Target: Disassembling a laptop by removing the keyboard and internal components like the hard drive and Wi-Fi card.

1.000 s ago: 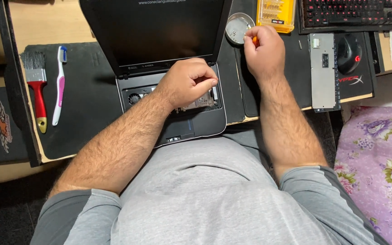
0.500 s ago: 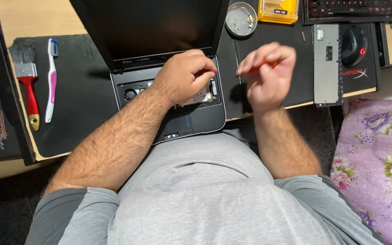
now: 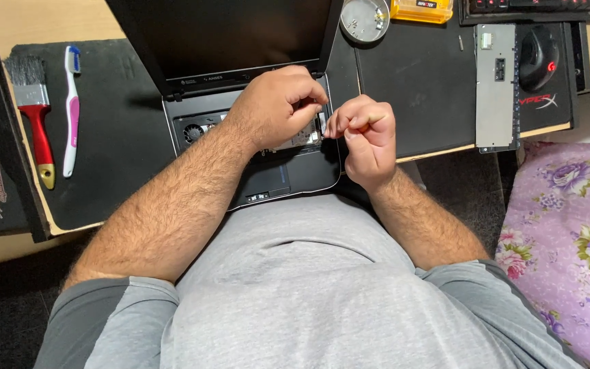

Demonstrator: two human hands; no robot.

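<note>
Far left on the black mat (image 3: pixel 117 137) we see a red-handled paintbrush (image 3: pixel 34 113) and a pink toothbrush (image 3: pixel 72 109). Our left hand (image 3: pixel 274 106) rests curled on the opened laptop (image 3: pixel 240 137) — whether it grips anything, we cannot tell. Just beside it, our right hand (image 3: pixel 367 137) pinches something too small to make out.

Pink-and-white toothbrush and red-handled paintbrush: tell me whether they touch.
Apart. The head view shows a strip of black mat between the pink-and-white toothbrush and the red-handled paintbrush, lying side by side.
</note>
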